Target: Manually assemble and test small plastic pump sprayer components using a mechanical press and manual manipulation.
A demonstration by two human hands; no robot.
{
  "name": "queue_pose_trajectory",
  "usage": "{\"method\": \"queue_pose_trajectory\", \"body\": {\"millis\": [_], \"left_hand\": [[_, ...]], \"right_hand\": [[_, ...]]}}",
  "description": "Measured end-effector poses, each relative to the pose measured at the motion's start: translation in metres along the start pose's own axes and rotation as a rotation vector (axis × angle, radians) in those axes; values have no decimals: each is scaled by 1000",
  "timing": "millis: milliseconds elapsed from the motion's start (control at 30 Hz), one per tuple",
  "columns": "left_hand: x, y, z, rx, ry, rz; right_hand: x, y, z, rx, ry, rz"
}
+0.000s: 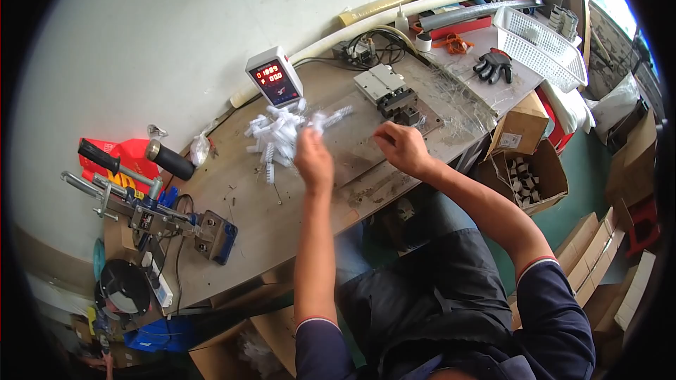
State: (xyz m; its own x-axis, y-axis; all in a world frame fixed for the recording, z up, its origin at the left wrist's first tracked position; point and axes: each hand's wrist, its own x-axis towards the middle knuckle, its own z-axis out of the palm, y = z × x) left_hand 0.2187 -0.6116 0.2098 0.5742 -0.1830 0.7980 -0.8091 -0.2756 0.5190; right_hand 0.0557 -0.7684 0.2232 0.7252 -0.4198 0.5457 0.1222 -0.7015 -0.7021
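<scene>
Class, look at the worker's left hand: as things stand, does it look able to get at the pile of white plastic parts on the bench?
Probably yes. The left hand is raised right beside the white parts, at the pile's near edge, and nothing stands between them. The right hand is off to the other side, near the metal fixture.

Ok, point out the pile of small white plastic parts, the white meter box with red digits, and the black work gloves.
pile of small white plastic parts [276,135], head view, pile's middle.
white meter box with red digits [274,77], head view, its dark display face.
black work gloves [494,65], head view, palm area.
</scene>
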Motion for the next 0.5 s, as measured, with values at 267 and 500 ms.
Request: {"method": "queue_pose_trajectory", "body": {"millis": [267, 500], "left_hand": [[6, -34, -1, 89, 154, -51], [8, -43, 1, 77, 182, -116]], "right_hand": [[93, -11, 74, -428, -144, -195], [113, -2, 103, -661, -330, -276]]}}
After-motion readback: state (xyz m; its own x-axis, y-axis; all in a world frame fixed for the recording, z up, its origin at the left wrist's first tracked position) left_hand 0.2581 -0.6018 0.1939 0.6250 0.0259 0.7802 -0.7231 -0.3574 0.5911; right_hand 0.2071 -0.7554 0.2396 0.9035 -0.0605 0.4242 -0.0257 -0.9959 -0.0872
